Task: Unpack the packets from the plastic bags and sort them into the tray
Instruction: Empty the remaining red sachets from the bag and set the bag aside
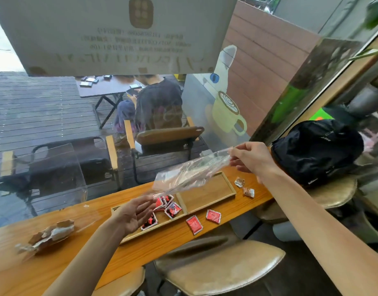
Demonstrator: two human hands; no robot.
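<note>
We pinch the clear plastic bag (190,171) in our right hand (251,158) at center right, its length slanting down-left toward our open-fingered left hand (133,214), the nearer one.

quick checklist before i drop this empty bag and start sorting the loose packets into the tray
1. Plastic bag emptied: cannot tell for sure, nothing visible through it.
2. Right hand pinching the bag: ok.
3. Left hand free: ok, open under the bag's lower end.
4. Right compartment of the tray free: ok, bare.
5. Red packets in the tray: not ok, two lie on the counter in front of it.
6. Brown packets sorted: not ok, two lie right of the tray.
</note>
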